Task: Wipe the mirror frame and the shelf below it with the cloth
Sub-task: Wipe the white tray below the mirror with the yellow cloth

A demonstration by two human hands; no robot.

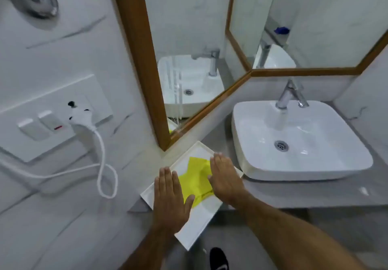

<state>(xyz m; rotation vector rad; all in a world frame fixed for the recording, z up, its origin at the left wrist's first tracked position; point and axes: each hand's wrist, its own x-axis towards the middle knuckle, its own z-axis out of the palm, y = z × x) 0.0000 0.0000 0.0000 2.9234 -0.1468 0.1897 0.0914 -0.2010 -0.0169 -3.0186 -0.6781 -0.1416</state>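
Observation:
A yellow cloth (196, 178) lies crumpled in a white rectangular tray (196, 231) on the grey counter below the mirror. My left hand (170, 196) lies flat, palm down, fingers together, over the tray's left side and the cloth's left edge. My right hand (225, 176) is also flat, palm down, on the cloth's right side. Neither hand grips the cloth. The mirror's brown wooden frame (136, 45) runs down the left side and slants along the bottom edge (210, 106) just above the tray. A second framed mirror (304, 72) meets it at the corner.
A white basin (300, 139) with a chrome tap (290, 95) stands on the grey counter (294, 194) right of the tray. On the left wall are a switch plate (52, 116) with a white plug (80, 116) and a looping cord (105, 175). A dark shoe (218, 259) shows below.

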